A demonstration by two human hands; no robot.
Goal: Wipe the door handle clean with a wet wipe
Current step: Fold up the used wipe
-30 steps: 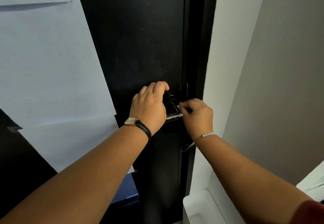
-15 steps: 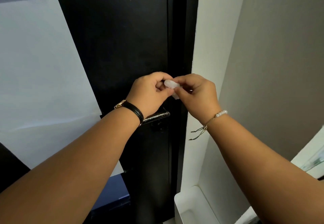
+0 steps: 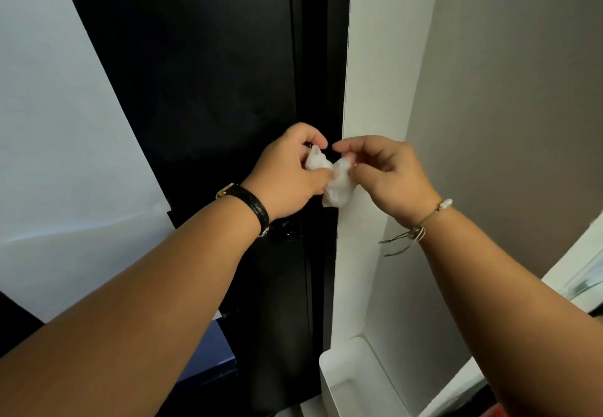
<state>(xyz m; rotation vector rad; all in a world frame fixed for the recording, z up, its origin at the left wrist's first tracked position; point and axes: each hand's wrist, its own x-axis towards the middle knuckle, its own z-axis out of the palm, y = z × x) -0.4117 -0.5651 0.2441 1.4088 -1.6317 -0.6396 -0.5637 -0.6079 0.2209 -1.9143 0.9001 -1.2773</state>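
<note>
A crumpled white wet wipe (image 3: 336, 178) hangs between both hands in front of the black door (image 3: 202, 90). My left hand (image 3: 287, 175) pinches its left part with thumb and fingers. My right hand (image 3: 385, 171) pinches its right part, and the wipe is stretched a little between them. Both hands are held off the door, above the handle. The door handle is almost wholly hidden behind my left wrist; only its dark round base (image 3: 288, 232) shows below the watch strap.
A white door frame (image 3: 365, 90) runs down right of the door, with a grey wall (image 3: 505, 90) beyond it. Large white paper sheets (image 3: 58, 142) cover the door's left side. A white skirting corner (image 3: 349, 374) sits at the bottom.
Both hands left the handle and rose in front of the door. They have drawn apart, and the wipe, bunched small before, is now pulled wider between them.
</note>
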